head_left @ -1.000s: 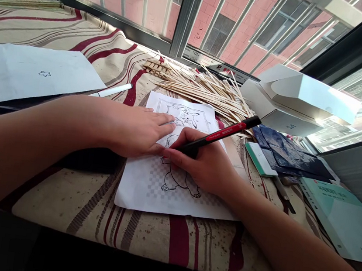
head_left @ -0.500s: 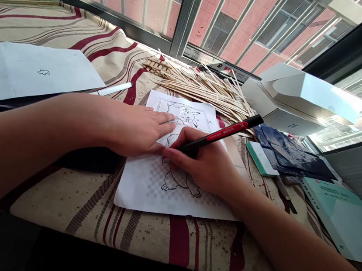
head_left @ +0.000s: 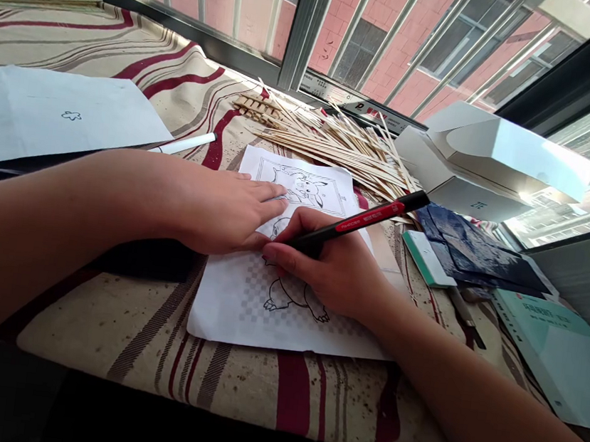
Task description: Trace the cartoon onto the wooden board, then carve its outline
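A white paper sheet lies before me, printed with line drawings of cartoon creatures and a faint checkered patch. My left hand rests flat on the sheet's left side, fingers stretched out. In my right hand is a black marker pen with a red label, gripped near its lower end and slanting up to the right. The pen's tip is hidden by my fingers, close to my left thumb. Part of the lower creature's drawing shows below my right hand; its upper part is largely covered.
A striped cloth covers the surface. Thin wooden sticks lie behind the sheet, beside a white box. At right are a utility knife and a green book. Another paper and a white pen lie left.
Hardly anything differs. The marker's upper end has dipped very slightly, while my left hand stays in place on the paper.
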Motion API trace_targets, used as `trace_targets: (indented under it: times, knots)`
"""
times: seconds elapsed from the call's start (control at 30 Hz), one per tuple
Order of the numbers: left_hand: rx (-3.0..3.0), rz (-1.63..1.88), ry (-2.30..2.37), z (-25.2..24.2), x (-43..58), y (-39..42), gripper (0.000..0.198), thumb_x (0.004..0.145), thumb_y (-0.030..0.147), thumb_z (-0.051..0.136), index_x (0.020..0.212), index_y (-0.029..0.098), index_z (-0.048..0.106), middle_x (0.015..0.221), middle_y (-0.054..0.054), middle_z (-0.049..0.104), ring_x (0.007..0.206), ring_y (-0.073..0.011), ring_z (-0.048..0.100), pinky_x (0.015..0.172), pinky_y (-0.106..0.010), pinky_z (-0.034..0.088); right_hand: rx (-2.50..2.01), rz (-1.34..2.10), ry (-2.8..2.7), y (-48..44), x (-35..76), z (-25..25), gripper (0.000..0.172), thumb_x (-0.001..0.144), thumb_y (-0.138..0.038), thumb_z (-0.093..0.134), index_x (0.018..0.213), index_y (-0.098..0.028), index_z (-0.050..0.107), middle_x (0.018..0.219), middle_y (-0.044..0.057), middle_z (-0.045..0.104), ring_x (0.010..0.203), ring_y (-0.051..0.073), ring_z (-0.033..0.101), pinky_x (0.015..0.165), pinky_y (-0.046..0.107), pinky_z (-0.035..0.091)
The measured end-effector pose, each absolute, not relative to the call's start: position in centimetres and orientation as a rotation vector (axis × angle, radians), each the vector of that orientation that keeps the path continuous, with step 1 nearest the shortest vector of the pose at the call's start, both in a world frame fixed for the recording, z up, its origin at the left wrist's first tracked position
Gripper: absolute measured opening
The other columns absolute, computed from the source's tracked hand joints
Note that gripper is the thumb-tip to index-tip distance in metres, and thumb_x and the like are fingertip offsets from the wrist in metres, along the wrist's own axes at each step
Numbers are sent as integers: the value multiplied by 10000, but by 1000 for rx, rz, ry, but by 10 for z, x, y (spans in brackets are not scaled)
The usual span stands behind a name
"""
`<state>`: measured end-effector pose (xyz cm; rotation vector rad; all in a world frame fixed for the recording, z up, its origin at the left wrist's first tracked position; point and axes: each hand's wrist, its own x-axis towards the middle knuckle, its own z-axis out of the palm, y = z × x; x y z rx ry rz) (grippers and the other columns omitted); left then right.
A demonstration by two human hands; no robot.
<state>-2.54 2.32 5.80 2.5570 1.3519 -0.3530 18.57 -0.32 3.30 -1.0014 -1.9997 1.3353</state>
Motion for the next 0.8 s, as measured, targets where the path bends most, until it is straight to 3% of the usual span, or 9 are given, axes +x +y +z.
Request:
trace_targets:
  times: [0.3, 0.8]
  knots:
    - [2595, -411, 1347, 59, -25, 24, 809, 1007, 529, 448, 1755, 273, 279, 1837, -59, 249, 1646, -318, 389, 1299, -505, 376, -988, 1292, -2019, -3, 186, 32, 378, 866, -397, 884, 770, -218, 565, 623, -61, 598, 587, 111, 516, 585, 271, 433]
    - [2605, -476, 1354, 62, -21, 22, 808, 1020, 543, 401, 1758, 242, 271, 1843, -75, 214, 1675, -318, 331, 1331, -508, 327, -979, 1262, -2048, -3, 188, 33, 373, 851, -389, 883, 754, -212, 568, 692, -37, 604, 685, 129, 531, 620, 273, 433]
